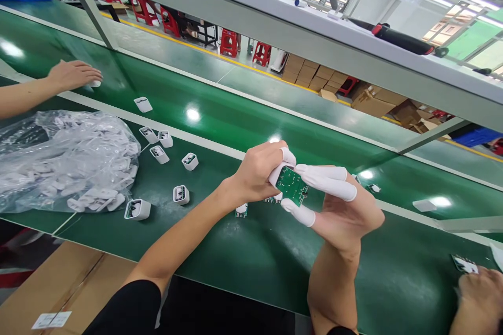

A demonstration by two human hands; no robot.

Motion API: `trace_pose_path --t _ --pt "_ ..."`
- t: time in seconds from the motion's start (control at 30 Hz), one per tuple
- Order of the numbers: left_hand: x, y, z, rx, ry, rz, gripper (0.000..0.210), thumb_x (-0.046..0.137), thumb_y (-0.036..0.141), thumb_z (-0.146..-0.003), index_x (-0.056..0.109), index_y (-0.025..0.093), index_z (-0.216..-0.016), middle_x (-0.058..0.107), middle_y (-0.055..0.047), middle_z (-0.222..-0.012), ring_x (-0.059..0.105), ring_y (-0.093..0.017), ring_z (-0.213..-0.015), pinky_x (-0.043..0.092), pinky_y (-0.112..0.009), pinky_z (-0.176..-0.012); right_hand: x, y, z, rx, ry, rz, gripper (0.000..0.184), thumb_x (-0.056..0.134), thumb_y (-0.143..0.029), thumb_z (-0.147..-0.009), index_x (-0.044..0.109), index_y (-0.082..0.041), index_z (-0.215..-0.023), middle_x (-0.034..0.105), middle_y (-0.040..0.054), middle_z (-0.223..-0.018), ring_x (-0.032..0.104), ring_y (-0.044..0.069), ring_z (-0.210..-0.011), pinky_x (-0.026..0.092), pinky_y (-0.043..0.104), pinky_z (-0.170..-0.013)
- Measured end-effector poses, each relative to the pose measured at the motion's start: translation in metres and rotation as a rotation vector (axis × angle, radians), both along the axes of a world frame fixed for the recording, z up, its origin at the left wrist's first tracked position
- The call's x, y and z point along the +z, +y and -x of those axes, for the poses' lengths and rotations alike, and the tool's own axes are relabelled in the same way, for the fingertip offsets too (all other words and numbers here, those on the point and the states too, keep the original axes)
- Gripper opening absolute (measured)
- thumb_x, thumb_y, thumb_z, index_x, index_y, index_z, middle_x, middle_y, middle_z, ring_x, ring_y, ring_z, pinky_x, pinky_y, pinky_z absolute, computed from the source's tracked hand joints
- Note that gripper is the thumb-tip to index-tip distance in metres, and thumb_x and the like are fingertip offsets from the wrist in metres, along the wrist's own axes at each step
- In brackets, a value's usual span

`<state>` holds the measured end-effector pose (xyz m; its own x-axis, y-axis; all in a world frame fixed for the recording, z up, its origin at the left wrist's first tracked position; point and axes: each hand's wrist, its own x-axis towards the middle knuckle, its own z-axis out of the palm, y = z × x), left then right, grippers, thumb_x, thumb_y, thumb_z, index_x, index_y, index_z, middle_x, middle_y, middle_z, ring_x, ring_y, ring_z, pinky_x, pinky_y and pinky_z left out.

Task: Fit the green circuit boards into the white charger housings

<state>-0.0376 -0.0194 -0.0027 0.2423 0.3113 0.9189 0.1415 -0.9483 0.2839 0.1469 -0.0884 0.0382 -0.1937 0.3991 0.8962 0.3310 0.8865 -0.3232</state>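
Closed around a white plastic housing [275, 177], my left hand [257, 170] wears a white finger cot on a fingertip. My right hand [338, 199], with white finger cots on several fingers, pinches a green circuit board [291, 184] by its edges. The board's near end is at the housing's open mouth, and most of the board shows outside. Whether its far edge sits inside is hidden. Below my hands, another circuit board [241, 210] with white and dark parts lies on the green bench, partly covered by my left wrist.
Several white housings [181, 194] with parts inside stand to the left, beside a clear bag [98, 157] of white plastic pieces. Co-workers' hands appear at far left [73, 76] and lower right [481, 293]. A raised shelf [275, 15] crosses above the green belt [220, 115].
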Motion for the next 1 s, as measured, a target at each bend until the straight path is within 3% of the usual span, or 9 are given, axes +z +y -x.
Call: trace_pose_path --t 0.37,0.57,0.7,0.8,0.9,1.0 --pt "0.001 -0.002 0.000 0.069 0.065 -0.001 0.018 0.068 0.028 -0.098 0.051 0.025 -0.095 0.061 -0.001 -0.080 0.050 -0.017 -0.065 0.036 -0.032 -0.060 -0.003 0.005 -0.002 -0.059 -0.069 -0.026 0.068 0.100 -0.018 -0.079 0.078 -0.034 -0.141 0.085 0.0050 -0.110 0.080 0.028 -0.088 0.069 0.045 -0.065" --pt "0.000 -0.004 -0.004 0.007 0.040 0.127 0.029 0.071 0.036 -0.100 0.047 0.025 -0.088 0.053 0.003 -0.074 0.042 -0.015 -0.061 0.033 -0.032 -0.060 0.004 0.006 0.002 -0.143 -0.165 -0.042 0.063 0.097 -0.022 -0.086 0.075 -0.036 -0.143 0.082 0.0074 -0.121 0.075 0.030 -0.099 0.068 0.049 -0.077" --pt "-0.004 -0.005 -0.006 -0.017 -0.006 0.198 0.037 0.077 0.034 -0.094 0.043 0.025 -0.084 0.049 0.004 -0.073 0.038 -0.013 -0.061 0.030 -0.030 -0.058 0.005 0.008 0.003 -0.179 -0.209 -0.048 0.061 0.097 -0.022 -0.087 0.075 -0.033 -0.142 0.081 0.0087 -0.123 0.074 0.030 -0.102 0.066 0.050 -0.083" --pt "-0.002 -0.009 -0.008 -0.092 -0.037 0.438 0.038 0.086 0.036 -0.087 0.051 0.023 -0.087 0.054 0.004 -0.076 0.041 -0.012 -0.065 0.034 -0.028 -0.059 0.003 0.011 0.002 -0.228 -0.260 -0.055 0.064 0.096 -0.025 -0.088 0.071 -0.033 -0.147 0.081 0.0096 -0.127 0.074 0.032 -0.105 0.064 0.052 -0.088" --pt "0.003 -0.015 -0.008 -0.311 -0.104 0.836 0.041 0.093 0.042 -0.084 0.060 0.022 -0.097 0.060 0.003 -0.084 0.049 -0.012 -0.070 0.043 -0.026 -0.062 0.001 0.013 -0.003 -0.174 -0.288 0.037 0.079 0.094 -0.031 -0.089 0.061 -0.033 -0.161 0.076 0.0125 -0.145 0.074 0.036 -0.122 0.065 0.058 -0.099" --pt "0.008 -0.018 -0.005 -0.532 -0.161 1.090 0.042 0.095 0.043 -0.084 0.063 0.020 -0.095 0.061 0.000 -0.086 0.055 -0.012 -0.074 0.049 -0.027 -0.065 0.001 0.014 -0.008 -0.063 -0.306 0.177 0.091 0.093 -0.032 -0.087 0.052 -0.035 -0.168 0.065 0.0125 -0.163 0.069 0.038 -0.140 0.063 0.062 -0.112"
